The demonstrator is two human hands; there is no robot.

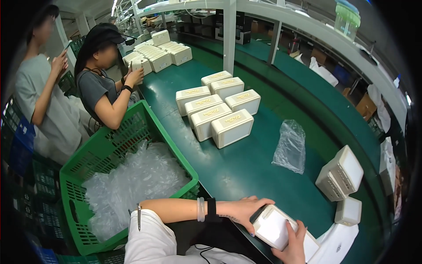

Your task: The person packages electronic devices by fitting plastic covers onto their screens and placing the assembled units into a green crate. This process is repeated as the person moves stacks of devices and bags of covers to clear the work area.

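At the near edge of the green table, a cream box-shaped unit with a white face [271,227] lies between my two hands. My left hand [244,213] grips its left side, thumb at the lower edge and fingers over the top edge, where a dark strip shows. From the right, my right hand [293,244] holds it, one finger lying on the white face. Just under my right hand is another white-faced piece [311,247], partly covered. A white bag or sheet [338,242] lies to the right.
On the left stands a green crate [176,165] of clear plastic bags [132,180]. Several cream units [233,127] stand mid-table, others [340,171] at right. A flat clear bag [290,147] lies between. Two people are at far left, near more units [158,57]. A metal post [229,39] rises behind.
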